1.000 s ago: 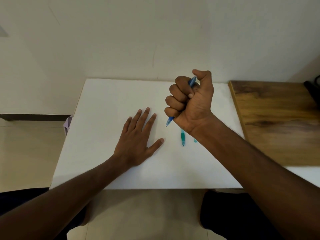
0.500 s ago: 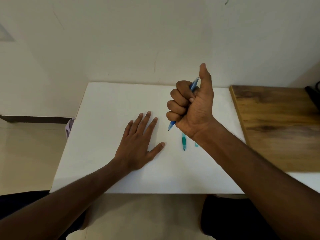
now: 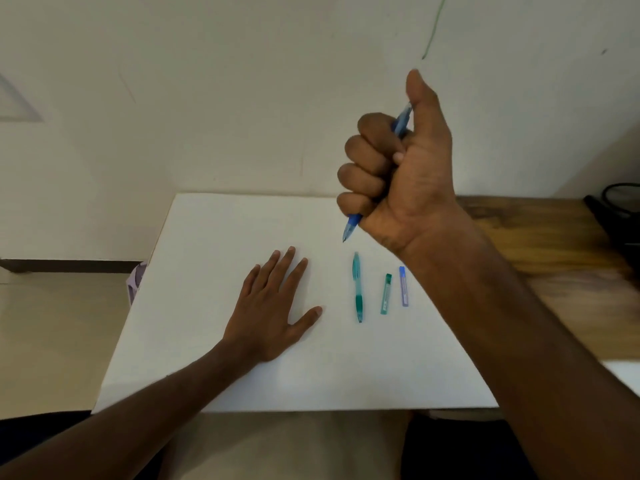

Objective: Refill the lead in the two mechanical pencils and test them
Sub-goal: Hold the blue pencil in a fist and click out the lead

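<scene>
Nearest the person, both forearms reach over the front edge of the white table (image 3: pixel 207 382). The left hand (image 3: pixel 273 306) lies flat on the surface, fingers straight and slightly spread, holding nothing.

Just beyond it, to its right, lie three items side by side but apart: the teal mechanical pencil (image 3: pixel 357 289), tip toward the person; the green lead case (image 3: pixel 386 294); and the blue lead case (image 3: pixel 403 286), just beside the right forearm.

Above and behind these, the right hand (image 3: pixel 398 174) is raised well off the table in a fist around the blue mechanical pencil (image 3: pixel 349 228), tip pointing down and left, cap end showing beside the thumb. Compared with a second ago, the thumb, then pressed down on the cap, now stands straight up clear of it, and the hand has risen, which uncovers both lead cases. This reads as the release half of a click stroke, probably advancing lead. Whether lead shows at the tip is too small to tell.

Farthest back, a wooden surface (image 3: pixel 554 258) adjoins the table on the right, against the pale wall (image 3: pixel 242 98).
</scene>
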Demonstrator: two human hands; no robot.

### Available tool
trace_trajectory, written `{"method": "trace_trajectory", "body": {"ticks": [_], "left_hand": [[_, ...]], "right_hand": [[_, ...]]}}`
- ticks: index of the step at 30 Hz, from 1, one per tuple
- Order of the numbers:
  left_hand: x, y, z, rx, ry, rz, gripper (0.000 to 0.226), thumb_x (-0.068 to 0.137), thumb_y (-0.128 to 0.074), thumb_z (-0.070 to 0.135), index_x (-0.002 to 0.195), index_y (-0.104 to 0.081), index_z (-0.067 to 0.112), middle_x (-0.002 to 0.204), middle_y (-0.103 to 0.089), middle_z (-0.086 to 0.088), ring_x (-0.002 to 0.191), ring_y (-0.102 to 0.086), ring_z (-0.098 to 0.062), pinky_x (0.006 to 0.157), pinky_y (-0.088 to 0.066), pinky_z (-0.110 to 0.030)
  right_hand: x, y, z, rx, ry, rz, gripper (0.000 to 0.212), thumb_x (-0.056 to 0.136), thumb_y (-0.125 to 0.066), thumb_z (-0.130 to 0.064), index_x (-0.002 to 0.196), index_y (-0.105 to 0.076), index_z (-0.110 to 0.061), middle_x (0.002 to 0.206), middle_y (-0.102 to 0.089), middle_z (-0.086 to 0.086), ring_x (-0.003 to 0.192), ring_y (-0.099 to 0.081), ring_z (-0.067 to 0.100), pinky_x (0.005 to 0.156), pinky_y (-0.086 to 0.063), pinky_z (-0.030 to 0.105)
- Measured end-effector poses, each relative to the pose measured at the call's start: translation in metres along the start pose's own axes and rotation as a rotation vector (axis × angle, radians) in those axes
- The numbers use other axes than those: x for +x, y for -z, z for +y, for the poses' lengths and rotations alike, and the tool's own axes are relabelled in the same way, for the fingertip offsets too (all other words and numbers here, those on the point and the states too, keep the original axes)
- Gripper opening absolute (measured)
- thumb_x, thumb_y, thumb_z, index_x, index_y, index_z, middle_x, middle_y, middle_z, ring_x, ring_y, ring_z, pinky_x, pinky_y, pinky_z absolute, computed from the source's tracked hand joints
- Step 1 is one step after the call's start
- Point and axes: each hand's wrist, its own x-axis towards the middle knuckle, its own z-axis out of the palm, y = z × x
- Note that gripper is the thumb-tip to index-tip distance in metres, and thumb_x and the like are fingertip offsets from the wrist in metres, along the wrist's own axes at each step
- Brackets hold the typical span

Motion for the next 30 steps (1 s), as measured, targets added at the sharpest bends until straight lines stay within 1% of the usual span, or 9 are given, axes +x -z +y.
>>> {"method": "trace_trajectory", "body": {"ticks": [1,5,10,14,19,23,25,28,30], "left_hand": [[0.000,0.000,0.000,0.001,-0.001,0.000,0.088,0.101,-0.024,0.082,0.171,0.001,0.035,0.180,0.012,0.008,0.166,0.013,-0.016,0.136,-0.007,-0.047],[0.001,0.000,0.000,-0.002,0.001,0.009,0.088,0.100,-0.024,0.083,0.171,0.001,0.036,0.180,0.012,0.009,0.166,0.014,-0.014,0.136,-0.007,-0.047],[0.000,0.000,0.001,-0.010,0.001,0.011,0.089,0.100,-0.025,0.083,0.171,0.000,0.036,0.180,0.012,0.010,0.166,0.015,-0.013,0.136,-0.007,-0.046],[0.001,-0.001,0.000,-0.012,0.002,0.016,0.089,0.100,-0.025,0.083,0.171,0.000,0.037,0.180,0.012,0.011,0.165,0.014,-0.012,0.135,-0.007,-0.046],[0.001,-0.002,-0.001,-0.016,0.000,0.015,0.089,0.099,-0.024,0.084,0.171,0.002,0.038,0.179,0.014,0.012,0.165,0.016,-0.012,0.135,-0.004,-0.044],[0.000,-0.002,0.000,-0.001,0.002,0.009,0.089,0.099,-0.021,0.085,0.170,0.005,0.038,0.179,0.016,0.012,0.165,0.018,-0.011,0.135,-0.002,-0.043],[0.001,-0.002,0.000,-0.002,0.002,0.010,0.089,0.099,-0.021,0.084,0.170,0.005,0.038,0.179,0.016,0.012,0.165,0.018,-0.011,0.135,-0.003,-0.043],[0.000,-0.002,0.000,-0.005,0.001,0.011,0.089,0.099,-0.022,0.084,0.171,0.005,0.037,0.179,0.015,0.011,0.165,0.017,-0.012,0.136,-0.003,-0.044],[0.000,-0.002,0.000,-0.008,-0.001,0.009,0.089,0.100,-0.023,0.084,0.171,0.003,0.037,0.179,0.014,0.011,0.165,0.016,-0.012,0.136,-0.005,-0.045]], "right_hand": [[0.000,-0.002,-0.007,0.002,0.007,0.001,0.064,0.106,-0.026,-0.062,0.054,-0.017,-0.025,0.048,-0.013,-0.006,0.039,-0.009,0.009,0.044,-0.014,0.015],[-0.001,-0.008,-0.028,-0.011,0.026,0.013,0.052,0.103,-0.026,-0.045,0.056,-0.016,-0.025,0.050,-0.011,-0.007,0.042,-0.007,0.010,0.045,-0.014,0.016],[-0.005,-0.012,-0.035,0.038,0.054,0.029,0.061,0.103,-0.032,-0.062,0.056,-0.015,-0.026,0.050,-0.011,-0.008,0.041,-0.008,0.009,0.044,-0.011,0.017],[-0.001,-0.009,-0.034,0.029,0.028,0.029,0.053,0.101,-0.027,-0.044,0.053,-0.017,-0.025,0.046,-0.015,-0.008,0.042,-0.007,0.011,0.045,-0.016,0.016],[0.002,-0.002,-0.028,0.064,0.010,0.072,0.063,0.103,-0.032,-0.057,0.050,-0.020,-0.026,0.045,-0.016,-0.008,0.042,-0.008,0.010,0.043,-0.014,0.016],[0.006,0.001,-0.028,0.042,0.024,0.089,0.060,0.102,-0.029,-0.044,0.045,-0.027,-0.024,0.042,-0.021,-0.008,0.036,-0.013,0.008,0.043,-0.017,0.016],[0.007,0.001,-0.028,0.057,0.035,0.100,0.063,0.103,-0.030,-0.051,0.047,-0.025,-0.024,0.042,-0.020,-0.008,0.035,-0.015,0.007,0.042,-0.017,0.016],[0.007,-0.001,-0.028,0.065,0.040,0.088,0.065,0.103,-0.031,-0.064,0.053,-0.018,-0.025,0.045,-0.016,-0.008,0.038,-0.012,0.008,0.042,-0.015,0.016],[0.007,0.000,-0.029,0.056,0.044,0.082,0.065,0.104,-0.029,-0.056,0.048,-0.024,-0.024,0.043,-0.019,-0.008,0.036,-0.015,0.007,0.042,-0.017,0.015]]}}
